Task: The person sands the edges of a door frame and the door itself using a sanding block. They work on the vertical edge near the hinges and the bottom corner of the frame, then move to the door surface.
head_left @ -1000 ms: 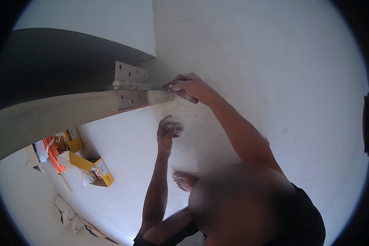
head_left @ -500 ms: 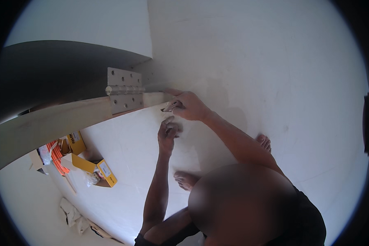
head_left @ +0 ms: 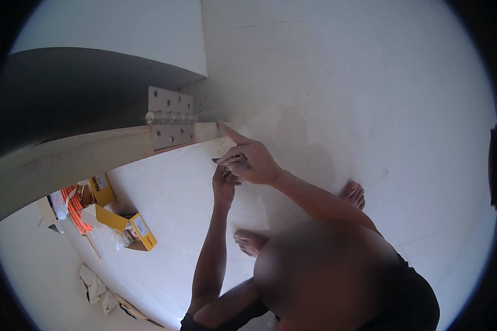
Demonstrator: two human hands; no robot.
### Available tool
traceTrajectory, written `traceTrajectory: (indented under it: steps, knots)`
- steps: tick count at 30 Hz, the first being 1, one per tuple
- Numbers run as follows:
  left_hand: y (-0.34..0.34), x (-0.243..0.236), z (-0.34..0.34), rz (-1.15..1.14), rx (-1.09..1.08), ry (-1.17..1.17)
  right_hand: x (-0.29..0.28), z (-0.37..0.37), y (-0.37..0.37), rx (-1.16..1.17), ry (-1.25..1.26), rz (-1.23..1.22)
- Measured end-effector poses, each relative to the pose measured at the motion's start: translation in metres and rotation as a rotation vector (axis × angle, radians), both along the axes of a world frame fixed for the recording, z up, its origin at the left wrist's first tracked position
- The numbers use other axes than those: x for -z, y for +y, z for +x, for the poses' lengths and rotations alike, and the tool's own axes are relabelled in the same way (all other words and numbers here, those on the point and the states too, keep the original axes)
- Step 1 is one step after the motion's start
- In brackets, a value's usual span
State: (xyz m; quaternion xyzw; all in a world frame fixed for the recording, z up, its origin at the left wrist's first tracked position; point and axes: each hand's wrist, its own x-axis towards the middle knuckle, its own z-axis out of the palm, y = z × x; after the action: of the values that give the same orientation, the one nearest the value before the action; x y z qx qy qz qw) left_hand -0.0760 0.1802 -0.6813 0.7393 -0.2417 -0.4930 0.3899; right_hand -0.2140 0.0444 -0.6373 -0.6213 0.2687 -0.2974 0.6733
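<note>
A silvery butt hinge (head_left: 171, 117) with screw holes in both leaves sits on the narrow edge of a pale door panel (head_left: 83, 151), one leaf lying on the edge and the other standing up. My right hand (head_left: 254, 161) is just right of it, its index finger stretched out to touch the edge's end. The other fingers of that hand are curled round a slim dark-tipped thing, too small to name. Right below, my left hand (head_left: 224, 185) has its fingers bent together close to that thing. Whatever lies inside the left fingers is hidden.
Opened yellow cartons (head_left: 142, 231) and a coil of orange hose or cable (head_left: 74, 207) lie on the floor at left. A crumpled pale cloth (head_left: 94, 284) is at lower left. My bare feet (head_left: 251, 243) are on the floor. A dark recess (head_left: 83, 88) lies behind the panel.
My right hand has drawn down from the panel toward my left hand, its index finger now stretched straighter to the edge. The left hand has stayed nearly still.
</note>
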Motion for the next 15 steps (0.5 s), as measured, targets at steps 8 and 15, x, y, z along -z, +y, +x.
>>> traceTrajectory:
  steps: [8,15]
  knots:
    - [-0.006,-0.008,-0.005,0.040,0.029,-0.006,0.049,0.032,-0.010,0.433,0.498,0.128]
    - [-0.005,-0.009,-0.005,0.023,0.036,-0.007,0.054,0.053,-0.002,0.437,0.538,0.128]
